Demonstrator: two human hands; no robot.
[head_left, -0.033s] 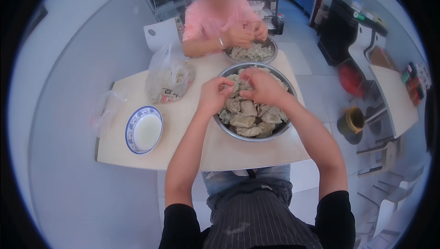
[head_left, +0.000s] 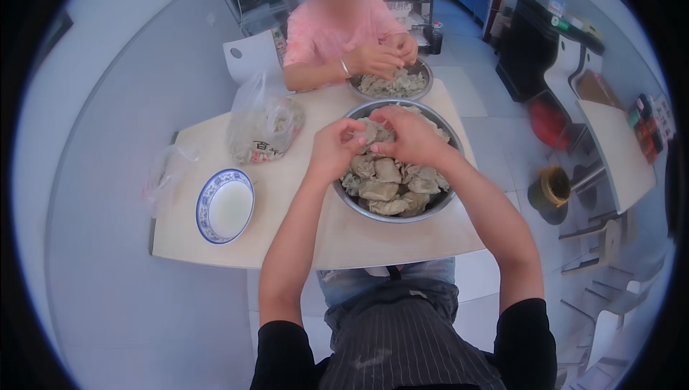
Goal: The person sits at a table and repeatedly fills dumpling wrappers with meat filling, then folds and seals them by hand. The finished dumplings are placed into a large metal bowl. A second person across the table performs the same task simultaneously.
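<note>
A large metal bowl (head_left: 373, 214) stands on the pale table (head_left: 301, 236) in front of me, filled with several grey-green folded dumpling-like pieces (head_left: 380, 189). Above its far side, my left hand (head_left: 336, 147) and my right hand (head_left: 413, 135) meet, and together they pinch one such piece (head_left: 371, 132) between the fingers. Both forearms reach in from the lower edge.
Across the table a person in a pink top has both hands (head_left: 380, 56) over a second metal bowl (head_left: 391, 87). A filled plastic bag (head_left: 264, 128), a blue-rimmed bowl of white liquid (head_left: 225, 205) and a crumpled clear bag (head_left: 169, 175) lie to the left. Another table (head_left: 617, 153) stands at right.
</note>
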